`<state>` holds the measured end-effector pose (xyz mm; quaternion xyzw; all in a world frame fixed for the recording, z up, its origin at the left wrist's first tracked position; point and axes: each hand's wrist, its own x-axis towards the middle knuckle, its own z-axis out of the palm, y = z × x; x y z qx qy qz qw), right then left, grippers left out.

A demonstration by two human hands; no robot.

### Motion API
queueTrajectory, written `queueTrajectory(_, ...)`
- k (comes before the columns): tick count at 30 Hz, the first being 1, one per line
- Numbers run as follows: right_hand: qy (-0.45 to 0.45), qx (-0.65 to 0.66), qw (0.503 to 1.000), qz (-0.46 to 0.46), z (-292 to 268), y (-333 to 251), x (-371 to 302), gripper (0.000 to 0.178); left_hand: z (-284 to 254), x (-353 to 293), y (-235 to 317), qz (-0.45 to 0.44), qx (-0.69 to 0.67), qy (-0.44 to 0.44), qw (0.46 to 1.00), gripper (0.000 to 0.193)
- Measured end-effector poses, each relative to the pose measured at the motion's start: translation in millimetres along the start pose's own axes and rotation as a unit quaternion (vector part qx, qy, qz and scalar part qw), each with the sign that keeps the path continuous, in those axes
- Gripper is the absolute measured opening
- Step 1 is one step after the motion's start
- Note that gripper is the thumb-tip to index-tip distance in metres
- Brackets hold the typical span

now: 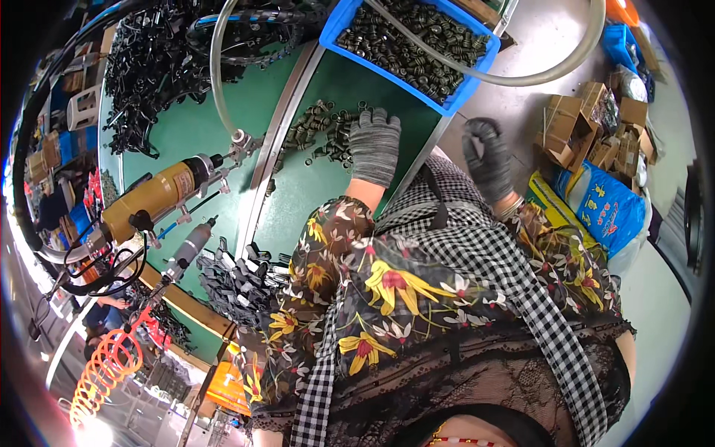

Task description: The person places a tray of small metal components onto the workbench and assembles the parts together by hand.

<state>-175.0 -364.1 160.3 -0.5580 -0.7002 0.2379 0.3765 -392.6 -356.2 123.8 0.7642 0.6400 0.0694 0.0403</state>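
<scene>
My left hand (375, 147), in a grey knitted glove, lies palm down on small metal fittings (316, 123) scattered over the green tabletop (290, 195). Its fingers are stretched out and slightly apart; what lies under the palm is hidden. My right hand (489, 160), gloved alike, is off the table's near right edge, over the floor. Its fingers curl toward the thumb in a pinch, and anything between them is too small or hidden to tell. Beyond my left hand stands a blue plastic bin (447, 106) heaped with similar metal fittings.
A metal rail (272, 153) divides the tabletop. Left of it hang a yellow-brown cylindrical tool (153, 200) and a clear hose (217, 67). Black parts (153, 67) pile up far left, dark blocks (246, 277) nearer. Cardboard boxes (566, 127) and a blue bag (605, 208) sit right.
</scene>
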Motion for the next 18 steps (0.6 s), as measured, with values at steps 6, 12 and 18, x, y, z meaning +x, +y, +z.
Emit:
queueTrajectory(6,-0.183,-0.006,0.983,0.007,13.8,-12.1,-1.6,0.019,-1.1,1.6,2.3,0.015,0.029,-0.003,0.999,0.015)
queueTrajectory(12,-0.317,-0.050,0.942,0.095,62.5,-32.8,39.4,0.027,-18.6,-60.1,5.4,-0.087,-0.234,0.045,0.967,0.008)
queueTrajectory(18,-0.396,-0.172,0.890,0.144,96.6,-55.0,63.0,0.035,-23.8,-81.7,-20.5,-0.349,-0.497,0.025,0.794,0.017)
